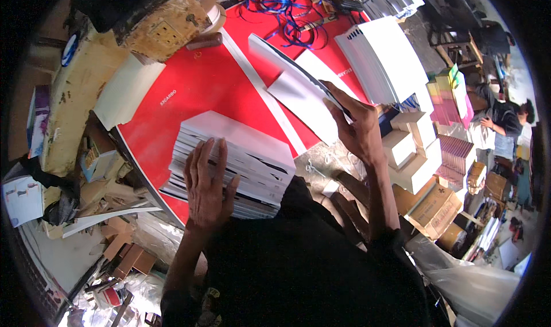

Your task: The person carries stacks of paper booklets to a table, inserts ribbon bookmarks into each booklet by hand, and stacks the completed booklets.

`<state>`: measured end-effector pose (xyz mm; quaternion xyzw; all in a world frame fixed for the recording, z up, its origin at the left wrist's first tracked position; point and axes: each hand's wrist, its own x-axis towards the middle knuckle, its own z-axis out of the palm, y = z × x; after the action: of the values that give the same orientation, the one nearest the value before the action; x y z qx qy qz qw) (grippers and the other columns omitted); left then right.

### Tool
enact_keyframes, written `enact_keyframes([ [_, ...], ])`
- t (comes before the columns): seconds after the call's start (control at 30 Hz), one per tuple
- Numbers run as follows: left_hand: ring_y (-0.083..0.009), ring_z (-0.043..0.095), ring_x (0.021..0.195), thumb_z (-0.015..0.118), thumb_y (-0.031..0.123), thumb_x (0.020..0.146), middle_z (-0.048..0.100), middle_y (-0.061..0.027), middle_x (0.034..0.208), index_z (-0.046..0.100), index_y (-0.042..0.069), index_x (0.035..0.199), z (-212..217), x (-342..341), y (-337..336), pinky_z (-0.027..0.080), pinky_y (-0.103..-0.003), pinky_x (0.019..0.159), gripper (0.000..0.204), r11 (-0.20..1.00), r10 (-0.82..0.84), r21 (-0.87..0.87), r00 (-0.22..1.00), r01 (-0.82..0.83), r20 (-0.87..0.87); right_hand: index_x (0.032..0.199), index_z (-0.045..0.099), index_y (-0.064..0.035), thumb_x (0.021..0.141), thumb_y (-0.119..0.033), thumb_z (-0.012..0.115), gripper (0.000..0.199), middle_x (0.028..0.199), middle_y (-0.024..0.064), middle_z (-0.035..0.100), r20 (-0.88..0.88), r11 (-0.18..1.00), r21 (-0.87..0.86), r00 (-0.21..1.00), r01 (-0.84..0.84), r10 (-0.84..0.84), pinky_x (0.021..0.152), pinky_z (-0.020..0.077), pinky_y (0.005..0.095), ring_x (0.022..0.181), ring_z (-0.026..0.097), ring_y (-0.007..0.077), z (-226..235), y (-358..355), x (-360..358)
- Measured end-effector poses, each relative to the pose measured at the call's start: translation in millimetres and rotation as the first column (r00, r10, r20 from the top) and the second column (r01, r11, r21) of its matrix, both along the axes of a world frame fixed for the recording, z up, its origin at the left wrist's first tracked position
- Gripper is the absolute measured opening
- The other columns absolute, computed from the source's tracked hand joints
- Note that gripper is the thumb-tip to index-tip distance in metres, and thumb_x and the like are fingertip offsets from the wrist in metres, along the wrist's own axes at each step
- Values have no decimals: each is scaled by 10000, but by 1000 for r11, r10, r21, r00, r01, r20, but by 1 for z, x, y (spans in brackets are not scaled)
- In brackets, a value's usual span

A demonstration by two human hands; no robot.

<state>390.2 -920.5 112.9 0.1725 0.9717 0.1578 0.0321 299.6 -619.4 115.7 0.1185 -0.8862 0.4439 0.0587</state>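
Note:
My left hand [209, 183] lies with its fingers stretched over a stack of white folded booklets [247, 146], whose layered edges face me near the table's front. My right hand [356, 123] is raised to the right and pinches the near end of a thin white booklet [287, 57] with a dark edge. This booklet is tilted, standing partly on edge. Under it, a flat white sheet or booklet [301, 103] rests on the red tabletop [195, 86]. The fingertips of my right hand are partly hidden behind the booklet.
A tall white paper stack [387, 57] stands at the back right. Tangled blue strapping [281, 11] lies at the far edge. A worn wooden box with a socket [160, 34] is back left. Cardboard boxes [433, 209] stand on the right; another person [505, 120] sits beyond.

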Motion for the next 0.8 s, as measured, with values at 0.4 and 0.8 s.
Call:
enact_keyframes([
  [0.4,-345,271,1417,439,318,964,284,-189,1534,305,16,1488,-3,1,-3,170,-536,1142,620,998,-14,-53,999,17,46,1381,418,-80,748,-99,776,727,1239,161,521,-176,940,146,943,309,-282,987,440,454,1108,525,288,-117,7,52],
  [0.8,-361,271,1408,454,323,961,282,-191,1528,290,24,1495,-3,-6,3,170,-554,1131,633,999,-7,-37,999,8,37,1384,361,47,764,-162,792,783,1162,252,585,115,783,168,776,599,-620,874,518,407,1024,604,312,-131,-3,40],
])
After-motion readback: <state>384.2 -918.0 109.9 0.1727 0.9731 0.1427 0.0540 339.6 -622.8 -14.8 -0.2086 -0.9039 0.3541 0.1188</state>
